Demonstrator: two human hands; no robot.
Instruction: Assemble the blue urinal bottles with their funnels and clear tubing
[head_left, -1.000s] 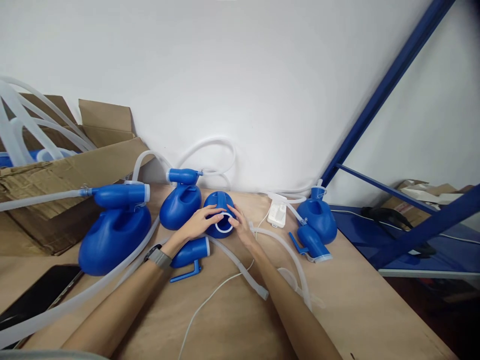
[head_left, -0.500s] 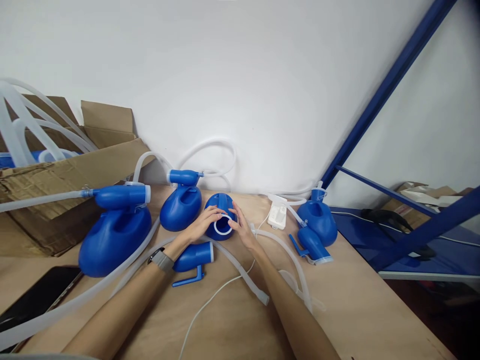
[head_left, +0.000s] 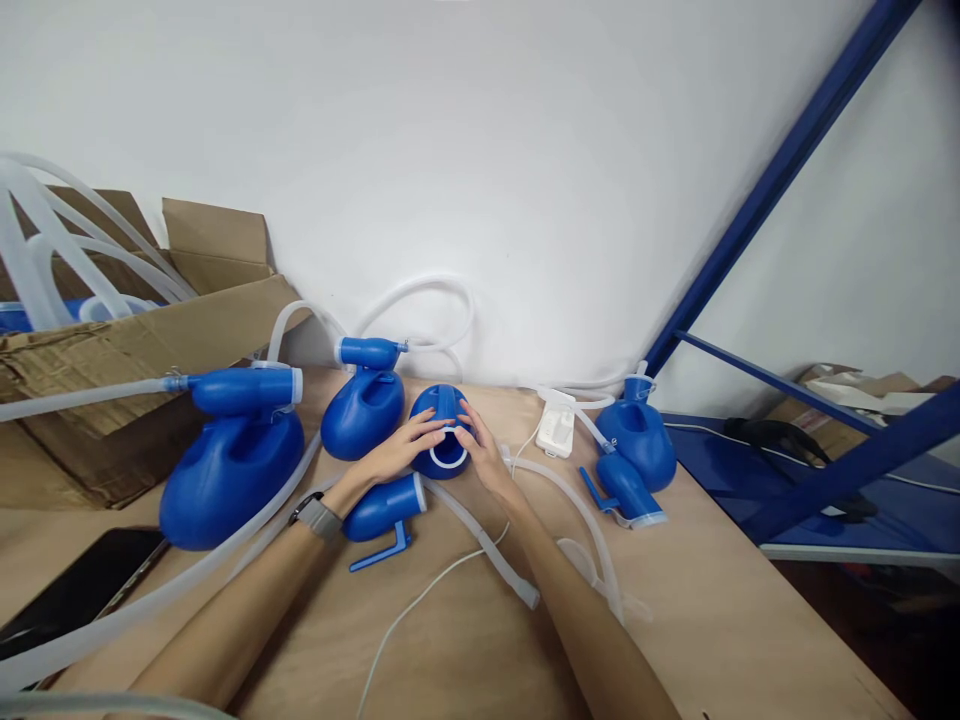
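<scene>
No legible txt, labels, brand marks, nos. or signs anywhere in view. Blue plastic bottles (head_left: 232, 470) were plain, no print seen. Cardboard box (head_left: 112, 360) at left showed bare brown sides, no markings readable. White adapter (head_left: 555, 428) on the bench (head_left: 712, 620) had no lettering that could be made out, too small. Dark phone screen (head_left: 75, 595) was blank. Wrist band (head_left: 319, 517) showed no digits.
</scene>
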